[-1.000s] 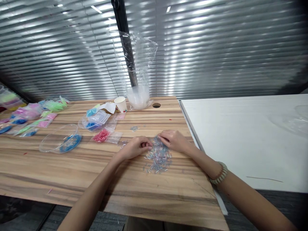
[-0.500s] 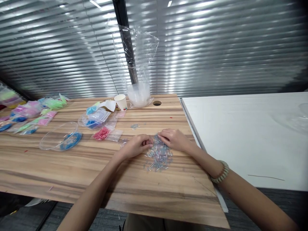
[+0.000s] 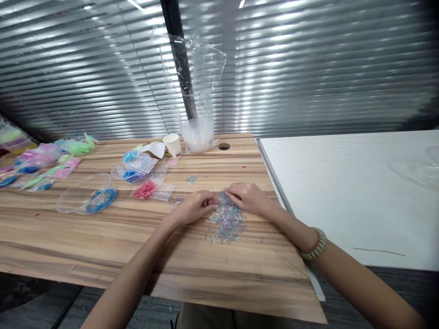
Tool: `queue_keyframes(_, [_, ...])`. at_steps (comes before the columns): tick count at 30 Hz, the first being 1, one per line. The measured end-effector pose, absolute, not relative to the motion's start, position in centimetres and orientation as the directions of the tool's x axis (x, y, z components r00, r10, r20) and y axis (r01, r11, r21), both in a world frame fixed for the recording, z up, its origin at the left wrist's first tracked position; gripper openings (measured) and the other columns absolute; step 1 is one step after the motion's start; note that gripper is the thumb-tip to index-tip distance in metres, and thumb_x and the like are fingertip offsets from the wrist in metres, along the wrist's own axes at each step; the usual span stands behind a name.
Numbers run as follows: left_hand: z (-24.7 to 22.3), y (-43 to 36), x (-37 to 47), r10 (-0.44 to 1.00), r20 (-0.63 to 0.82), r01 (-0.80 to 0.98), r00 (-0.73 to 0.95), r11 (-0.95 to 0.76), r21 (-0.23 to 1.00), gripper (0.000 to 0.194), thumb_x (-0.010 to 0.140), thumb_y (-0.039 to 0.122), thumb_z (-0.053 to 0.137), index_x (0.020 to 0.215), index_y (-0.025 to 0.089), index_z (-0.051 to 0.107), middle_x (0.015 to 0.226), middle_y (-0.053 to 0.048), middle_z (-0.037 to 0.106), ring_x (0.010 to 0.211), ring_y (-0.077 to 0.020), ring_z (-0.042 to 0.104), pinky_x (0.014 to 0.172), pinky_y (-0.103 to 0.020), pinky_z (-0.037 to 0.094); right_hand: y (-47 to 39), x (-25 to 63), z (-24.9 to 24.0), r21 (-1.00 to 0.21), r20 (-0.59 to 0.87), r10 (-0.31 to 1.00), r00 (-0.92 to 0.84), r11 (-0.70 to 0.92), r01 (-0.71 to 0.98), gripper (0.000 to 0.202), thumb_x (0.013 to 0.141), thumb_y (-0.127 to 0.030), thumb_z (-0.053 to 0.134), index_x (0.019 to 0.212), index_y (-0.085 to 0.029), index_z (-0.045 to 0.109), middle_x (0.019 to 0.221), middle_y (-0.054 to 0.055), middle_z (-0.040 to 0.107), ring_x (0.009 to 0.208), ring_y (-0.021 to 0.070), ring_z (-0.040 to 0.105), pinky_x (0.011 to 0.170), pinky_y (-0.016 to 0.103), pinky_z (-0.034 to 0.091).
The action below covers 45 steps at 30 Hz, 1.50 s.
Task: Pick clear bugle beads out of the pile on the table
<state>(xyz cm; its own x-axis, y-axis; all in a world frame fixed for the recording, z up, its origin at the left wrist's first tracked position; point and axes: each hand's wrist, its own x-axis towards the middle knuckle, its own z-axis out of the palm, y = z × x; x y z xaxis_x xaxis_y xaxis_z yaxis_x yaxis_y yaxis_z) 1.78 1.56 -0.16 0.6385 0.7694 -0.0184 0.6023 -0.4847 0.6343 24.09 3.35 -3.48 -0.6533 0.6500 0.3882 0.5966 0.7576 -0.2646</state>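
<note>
A loose pile of small clear and bluish tube beads (image 3: 226,224) is spread on the wooden table, close to its right end. My left hand (image 3: 195,207) rests at the pile's left side with its fingers curled in toward the thumb. Whatever sits between those fingertips is too small to make out. On the pile's upper right edge lies my right hand (image 3: 249,198), fingers stretched toward the left over the beads and the thumb a little apart. A few similar beads (image 3: 176,202) lie just beyond my left hand, and a small cluster (image 3: 192,179) sits farther back.
Left of my hands are a bag of red beads (image 3: 145,189), a clear lid with blue beads (image 3: 101,201) and several colourful bags (image 3: 41,155). A paper cup (image 3: 172,145) and a bagged stack of plastic cups (image 3: 198,135) stand behind. A white table (image 3: 343,192) adjoins at right.
</note>
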Motion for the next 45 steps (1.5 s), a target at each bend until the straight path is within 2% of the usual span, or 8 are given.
queue_keyframes(29, [-0.32, 1.39, 1.94, 0.765, 0.027, 0.609, 0.644, -0.533, 0.587, 0.01, 0.086, 0.021, 0.05, 0.087, 0.018, 0.059, 0.072, 0.002, 0.056, 0.064, -0.0109, 0.049, 0.059, -0.021, 0.034, 3.37, 24.05, -3.64, -0.264, 0.379, 0.649, -0.66, 0.759, 0.594, 0.023, 0.093, -0.021, 0.043, 0.089, -0.014, 0.064, 0.081, 0.007, 0.065, 0.075, 0.0158, 0.058, 0.067, 0.025, 0.039])
queue_keyframes(45, [-0.04, 1.24, 2.14, 0.767, 0.019, 0.631, 0.641, -0.542, 0.555, 0.011, 0.087, 0.025, 0.05, 0.086, 0.017, 0.058, 0.071, 0.001, 0.054, 0.063, -0.0115, 0.047, 0.059, -0.022, 0.032, 3.36, 24.06, -3.41, -0.26, 0.358, 0.655, -0.666, 0.755, 0.602, 0.023, 0.093, -0.022, 0.043, 0.089, -0.014, 0.064, 0.081, 0.007, 0.064, 0.076, 0.0156, 0.057, 0.066, 0.025, 0.037])
